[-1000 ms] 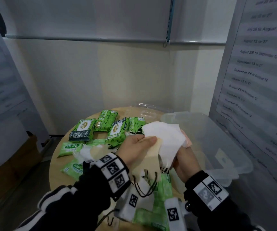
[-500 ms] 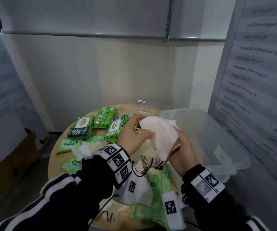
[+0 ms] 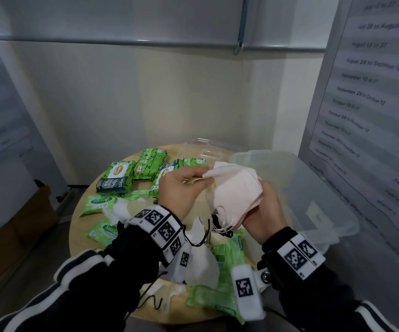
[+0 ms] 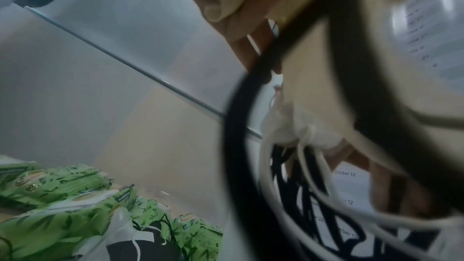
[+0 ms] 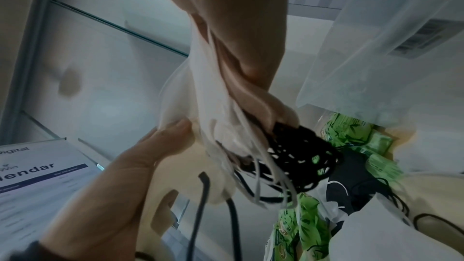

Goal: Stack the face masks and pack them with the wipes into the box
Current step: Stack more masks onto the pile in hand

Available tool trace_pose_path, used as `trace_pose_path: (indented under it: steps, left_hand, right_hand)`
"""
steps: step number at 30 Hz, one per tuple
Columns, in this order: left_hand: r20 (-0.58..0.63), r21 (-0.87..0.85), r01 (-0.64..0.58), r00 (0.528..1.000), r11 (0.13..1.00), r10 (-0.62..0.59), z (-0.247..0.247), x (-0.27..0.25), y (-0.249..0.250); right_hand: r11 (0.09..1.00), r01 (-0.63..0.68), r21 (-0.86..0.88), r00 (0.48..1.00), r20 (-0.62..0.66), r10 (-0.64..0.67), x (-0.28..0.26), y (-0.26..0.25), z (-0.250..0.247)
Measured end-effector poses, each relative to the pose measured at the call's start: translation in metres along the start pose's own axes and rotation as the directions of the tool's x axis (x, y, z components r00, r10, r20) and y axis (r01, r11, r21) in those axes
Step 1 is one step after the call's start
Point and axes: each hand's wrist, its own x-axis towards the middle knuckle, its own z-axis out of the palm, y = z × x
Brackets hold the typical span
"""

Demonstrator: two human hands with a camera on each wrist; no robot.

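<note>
A bundle of white and pale pink face masks (image 3: 232, 188) is held above the round wooden table (image 3: 78, 226), its black and white ear loops (image 5: 283, 168) dangling below. My right hand (image 3: 263, 207) grips the bundle from the right side. My left hand (image 3: 184, 185) pinches a beige mask (image 5: 185, 174) against the bundle's left edge. More masks (image 3: 200, 264) lie on the table under my wrists. Green wipe packs (image 3: 117, 178) lie across the table. The clear plastic box (image 3: 313, 188) stands open just right of my hands.
A clear lid (image 3: 205, 149) lies at the table's far edge behind the wipe packs. A wall poster with dates (image 3: 366, 97) hangs close on the right. A cardboard box (image 3: 21, 226) sits on the floor at the left.
The mask bundle has been folded together more tightly between both hands. My left hand has shifted up to the bundle's upper left edge.
</note>
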Motion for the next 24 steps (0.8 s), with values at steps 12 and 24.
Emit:
trace_pose_path:
  steps: [12,24]
  left_hand:
    - [0.123,0.234,-0.282,0.958,0.93,0.26,-0.008,0.001,-0.005]
    - [0.275,0.223,-0.186,0.954,0.957,0.121,-0.012,0.006,-0.005]
  right_hand:
    - [1.0,0.006,0.024,0.999,0.049,-0.007,0.0,0.0,-0.005]
    - [0.997,0.071,-0.017,0.995,0.066,-0.069,-0.001,0.001,-0.004]
